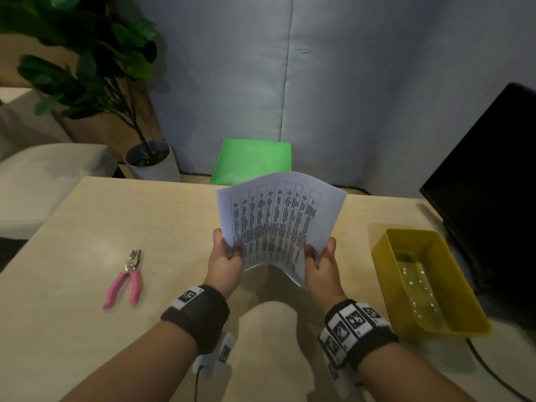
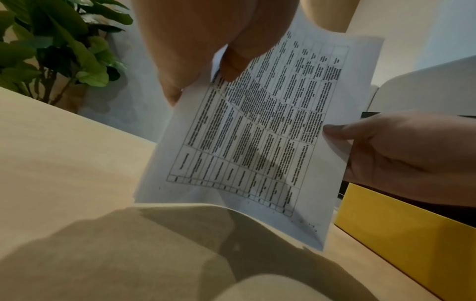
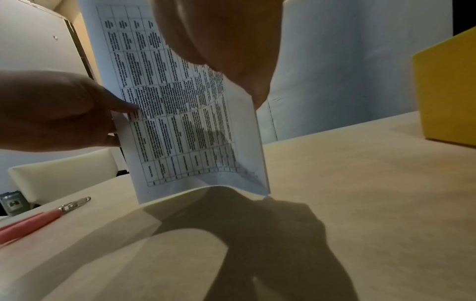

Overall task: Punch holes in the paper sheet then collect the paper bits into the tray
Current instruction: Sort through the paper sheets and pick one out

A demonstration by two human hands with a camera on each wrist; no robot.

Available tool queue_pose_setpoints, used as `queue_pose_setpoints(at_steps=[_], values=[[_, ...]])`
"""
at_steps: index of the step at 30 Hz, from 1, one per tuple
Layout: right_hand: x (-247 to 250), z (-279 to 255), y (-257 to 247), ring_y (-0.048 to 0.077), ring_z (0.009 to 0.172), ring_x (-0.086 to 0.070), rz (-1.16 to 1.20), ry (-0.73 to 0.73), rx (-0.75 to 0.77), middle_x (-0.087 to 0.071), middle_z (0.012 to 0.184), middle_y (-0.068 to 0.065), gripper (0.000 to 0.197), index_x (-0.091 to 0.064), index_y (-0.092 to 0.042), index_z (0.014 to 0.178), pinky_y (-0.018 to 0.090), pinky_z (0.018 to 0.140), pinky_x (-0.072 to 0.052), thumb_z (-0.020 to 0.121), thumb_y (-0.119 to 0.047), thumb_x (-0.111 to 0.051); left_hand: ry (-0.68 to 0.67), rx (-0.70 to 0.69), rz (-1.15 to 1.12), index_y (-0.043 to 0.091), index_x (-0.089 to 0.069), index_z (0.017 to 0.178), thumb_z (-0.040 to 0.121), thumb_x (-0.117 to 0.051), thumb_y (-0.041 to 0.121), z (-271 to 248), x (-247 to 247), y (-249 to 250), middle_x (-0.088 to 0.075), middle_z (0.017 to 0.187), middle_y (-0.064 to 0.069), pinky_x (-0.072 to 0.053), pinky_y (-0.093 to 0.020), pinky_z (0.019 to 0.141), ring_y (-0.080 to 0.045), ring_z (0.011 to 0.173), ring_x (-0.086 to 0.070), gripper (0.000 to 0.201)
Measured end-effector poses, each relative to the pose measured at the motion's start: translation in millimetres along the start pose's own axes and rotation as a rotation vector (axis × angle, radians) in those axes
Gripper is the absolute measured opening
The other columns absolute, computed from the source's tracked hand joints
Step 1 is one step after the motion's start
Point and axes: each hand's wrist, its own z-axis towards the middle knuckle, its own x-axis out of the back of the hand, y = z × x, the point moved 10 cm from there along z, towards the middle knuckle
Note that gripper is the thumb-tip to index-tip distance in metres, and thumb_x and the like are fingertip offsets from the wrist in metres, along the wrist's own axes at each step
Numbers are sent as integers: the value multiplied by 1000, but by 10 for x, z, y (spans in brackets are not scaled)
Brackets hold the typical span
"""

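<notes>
Both hands pinch the printed paper sheet (image 1: 280,219) — left hand (image 1: 227,259) at 9 o'clock, right hand (image 1: 320,261) at 3. It is light and floppy, bowing between them — best gripped near the edge being punched.

The counter (image 1: 72,329) is a flat, pale wood-grain laminate surface. A hole punch (image 1: 125,278) with pink plastic handles and metal jaws lies flat on the left part of the counter, jaws pointing to the far side. A yellow rectangular plastic tray (image 1: 380,256) stands on the right part, near the right edge, with small white bits on its floor. A black cable (image 1: 490,369) lies on the counter near the tray's near right corner.
</notes>
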Motion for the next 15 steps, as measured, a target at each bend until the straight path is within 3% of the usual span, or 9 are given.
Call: queue_pose_setpoints(at_steps=[4,9,12,14,15], values=[[-6,40,40,14,103,-45,0,-20,-32,-45,114,1,34,-24,-12,129,9,65,-39,100,-17,-41,-15,1,-7,19,-33,111,98,-38,0,31,-20,-40,-53,97,15,-46,-3,63,7,89,-52,24],[-7,85,50,14,102,-47,-14,-32,-34,-46,115,3,36,-22,-11,131,9,61,-42,100,-17,-40,10,-3,4,10,-33,108,100,-39,9,80,17,3,-54,97,3,-47,-6,55,-8,87,-54,10],[-8,66,65,13,107,-43,-1,-32,-56,-42,116,0,43,-20,-13,137,6,64,-40,100,-18,-40,9,8,23,15,-35,109,101,-37,14,92,17,-49,-55,110,-4,-48,-18,70,-17,101,-54,9],[10,83,40,17,107,-46,-22,-18,-43,-45,116,2,39,-22,-13,135,20,74,-46,100,-16,-39,5,11,28,16,-35,109,101,-37,15,91,28,-69,-55,112,-5,-51,-26,75,-18,101,-55,9],[13,104,30,19,106,-49,-30,-12,-37,-47,115,3,36,-24,-12,132,27,79,-47,100,-15,-39,3,0,28,16,-34,109,101,-37,14,92,39,-58,-55,110,-5,-51,-24,72,-17,98,-56,9]])
